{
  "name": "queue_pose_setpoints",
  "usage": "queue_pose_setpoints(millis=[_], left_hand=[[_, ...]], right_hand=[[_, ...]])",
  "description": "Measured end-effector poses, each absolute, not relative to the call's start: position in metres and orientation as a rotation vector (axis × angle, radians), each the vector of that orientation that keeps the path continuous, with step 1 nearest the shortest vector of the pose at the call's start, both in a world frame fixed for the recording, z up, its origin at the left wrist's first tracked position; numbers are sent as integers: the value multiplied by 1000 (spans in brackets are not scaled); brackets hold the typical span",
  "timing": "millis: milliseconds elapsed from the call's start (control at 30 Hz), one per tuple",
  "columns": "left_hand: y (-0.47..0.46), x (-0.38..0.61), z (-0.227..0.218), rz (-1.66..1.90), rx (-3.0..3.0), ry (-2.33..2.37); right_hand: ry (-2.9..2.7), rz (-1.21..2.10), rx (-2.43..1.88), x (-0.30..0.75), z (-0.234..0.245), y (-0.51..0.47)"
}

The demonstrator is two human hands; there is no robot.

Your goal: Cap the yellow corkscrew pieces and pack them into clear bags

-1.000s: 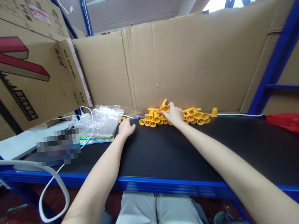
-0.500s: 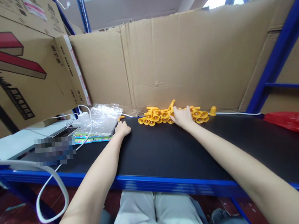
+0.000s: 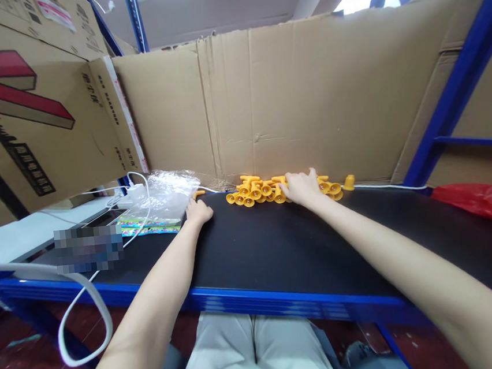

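A heap of small yellow plastic pieces (image 3: 255,191) lies at the back of the black table top (image 3: 278,245), against a cardboard wall (image 3: 290,99). My right hand (image 3: 302,188) rests on the right part of the heap, fingers curled over the pieces; what they grip is hidden. One yellow piece (image 3: 350,182) stands alone to the right. My left hand (image 3: 198,211) lies closed on the table left of the heap, beside a single yellow piece (image 3: 199,193) and a clear plastic bag (image 3: 166,197).
Colourful packets (image 3: 149,226) lie under the bag. A white charger and cable (image 3: 136,193) run off the table's left edge. A red plastic bag (image 3: 483,203) sits at the right. A large printed carton (image 3: 25,113) overhangs the left. Blue rack posts (image 3: 462,82) frame the table.
My right hand slid rightward along the heap and settled flatter; the piece that stuck up near it is down. My left hand drew a little left toward the bag.
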State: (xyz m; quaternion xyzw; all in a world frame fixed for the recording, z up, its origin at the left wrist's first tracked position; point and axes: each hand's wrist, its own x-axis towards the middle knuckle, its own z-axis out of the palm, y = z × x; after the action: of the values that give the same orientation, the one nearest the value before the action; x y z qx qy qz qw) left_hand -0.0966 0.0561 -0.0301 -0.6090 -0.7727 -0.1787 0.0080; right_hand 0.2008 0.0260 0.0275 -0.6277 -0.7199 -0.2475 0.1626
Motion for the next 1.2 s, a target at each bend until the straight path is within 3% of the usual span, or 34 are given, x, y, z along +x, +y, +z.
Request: queue_pose_setpoints(millis=[233,400,633,1200], left_hand=[[66,-109,-32,-545,-1915,-2401],[69,-115,-33,-365,-1966,-2392],[62,-106,-28,-208,-2031,-2269],[11,-42,3,-249,-2289,-2020]], right_hand=[[-1993,-637,-1728,230,27,8],[-1899,-408,-1795,256,14,7],[-1871,-343,-1828,260,16,3],[-1867,-247,-1813,271,15,5]])
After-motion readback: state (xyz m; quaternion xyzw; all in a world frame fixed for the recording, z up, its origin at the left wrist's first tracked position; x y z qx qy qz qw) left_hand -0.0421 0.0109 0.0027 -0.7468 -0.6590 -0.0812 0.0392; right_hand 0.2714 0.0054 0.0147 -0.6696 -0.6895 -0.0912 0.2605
